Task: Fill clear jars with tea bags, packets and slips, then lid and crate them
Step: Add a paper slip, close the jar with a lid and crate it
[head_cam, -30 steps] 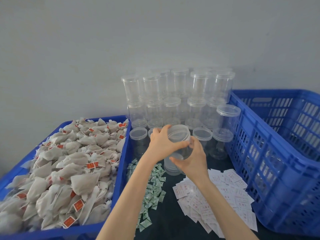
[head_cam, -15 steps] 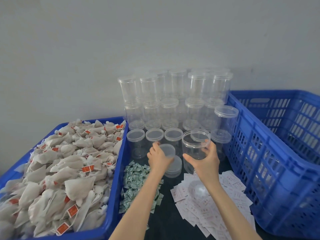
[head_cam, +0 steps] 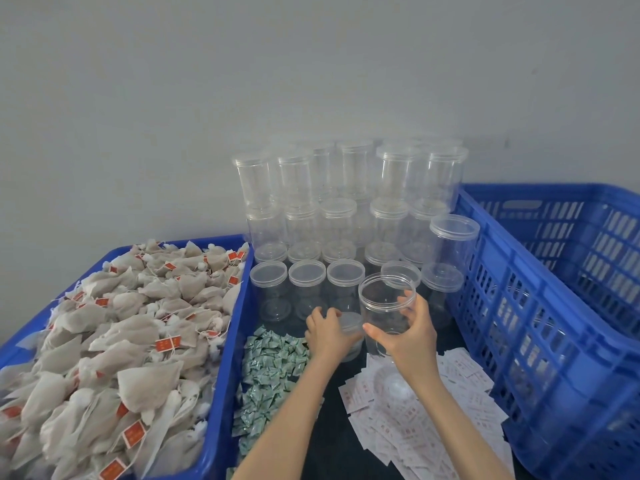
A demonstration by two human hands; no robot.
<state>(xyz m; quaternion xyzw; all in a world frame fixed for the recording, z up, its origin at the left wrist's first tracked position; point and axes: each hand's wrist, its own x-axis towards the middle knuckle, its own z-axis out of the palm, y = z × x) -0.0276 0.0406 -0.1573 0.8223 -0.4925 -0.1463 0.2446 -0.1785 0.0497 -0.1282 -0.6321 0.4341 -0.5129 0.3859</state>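
The right hand holds a clear open jar upright, with fingers curled round its side. The jar is above the white slips, which lie at about five o'clock on the dark table. The left hand is just beside it at nine o'clock, fingers bent round a lid on a small stack of lids. Green packets lie at seven o'clock from the jar. Tea bags fill the blue bin far at nine o'clock. More jars are stacked at twelve o'clock. A blue crate stands at three o'clock.
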